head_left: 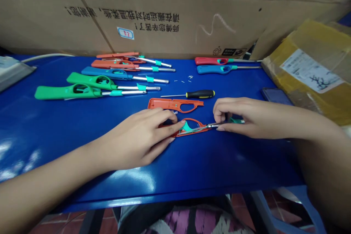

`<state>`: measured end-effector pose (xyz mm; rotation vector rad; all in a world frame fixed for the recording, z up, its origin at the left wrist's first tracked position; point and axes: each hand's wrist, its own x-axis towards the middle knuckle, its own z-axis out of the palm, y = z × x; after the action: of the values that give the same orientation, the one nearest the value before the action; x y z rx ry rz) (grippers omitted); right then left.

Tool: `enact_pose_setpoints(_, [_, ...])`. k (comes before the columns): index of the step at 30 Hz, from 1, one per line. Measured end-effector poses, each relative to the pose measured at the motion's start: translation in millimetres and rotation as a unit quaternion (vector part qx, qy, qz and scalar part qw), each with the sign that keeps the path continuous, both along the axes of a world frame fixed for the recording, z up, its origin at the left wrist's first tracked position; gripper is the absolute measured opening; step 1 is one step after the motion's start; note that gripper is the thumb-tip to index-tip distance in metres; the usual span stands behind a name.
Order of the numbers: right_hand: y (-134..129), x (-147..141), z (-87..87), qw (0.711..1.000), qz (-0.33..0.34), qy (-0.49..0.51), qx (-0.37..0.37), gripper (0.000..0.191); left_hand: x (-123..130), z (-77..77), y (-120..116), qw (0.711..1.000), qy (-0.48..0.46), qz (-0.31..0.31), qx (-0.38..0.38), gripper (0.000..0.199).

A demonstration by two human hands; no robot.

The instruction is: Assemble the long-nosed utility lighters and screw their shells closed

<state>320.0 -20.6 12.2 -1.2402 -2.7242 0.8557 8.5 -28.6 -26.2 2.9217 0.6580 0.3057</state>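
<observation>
Leftmost, at about ten o'clock from the work, two green lighters [68, 92] lie on the blue tabletop [90, 190]. Right of them the left hand [145, 135] rests over the handle end of an open orange shell [192, 132], its fingers bent and closed on that end, with one fingertip at the green trigger [187, 127]. The shell lies just beyond the near edge, at mid-tabletop; a loose orange half [167, 104] sits just beside it toward twelve o'clock, and a screwdriver [200, 94] farther out. The shell should be light and stiff, with a thin looped rim that could crack if squeezed; its broad handle end looks the best hold. Its long axis runs from nine o'clock to a little above three, the metal tube [212, 125] leading rightward. That tube looks rigid and slippery, best taken near its root. Farther right, the right hand [233, 117] pinches it, thumb and fingers nearly together around the metal. A dark phone [276, 95] lies at about two o'clock from that hand.
</observation>
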Motion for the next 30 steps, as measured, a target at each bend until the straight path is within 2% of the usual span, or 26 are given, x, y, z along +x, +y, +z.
enact_pose_setpoints(6, [4.9, 2.9, -1.7, 0.999, 0.007, -0.006, -0.037, 0.018, 1.7, -0.2, -1.8, 1.0, 0.006, -0.007, 0.019, 0.041])
enact_pose_setpoints(14, [8.0, -2.9, -3.7, 0.999, 0.002, 0.021, -0.033, 0.012, 1.0, -1.7, -0.2, 1.0, 0.009, -0.01, 0.02, 0.041])
enact_pose_setpoints(23, [1.4, -6.8, -4.5, 0.997, -0.058, -0.019, -0.039, 0.011, 1.2, 1.8, -3.3, 1.0, 0.016, -0.01, 0.021, 0.04])
enact_pose_setpoints(30, [-4.0, -7.4, 2.2, 1.0, -0.006, -0.023, 0.001, 0.016, 3.0, 1.3, -3.0, 1.0, 0.011, -0.014, 0.024, 0.04])
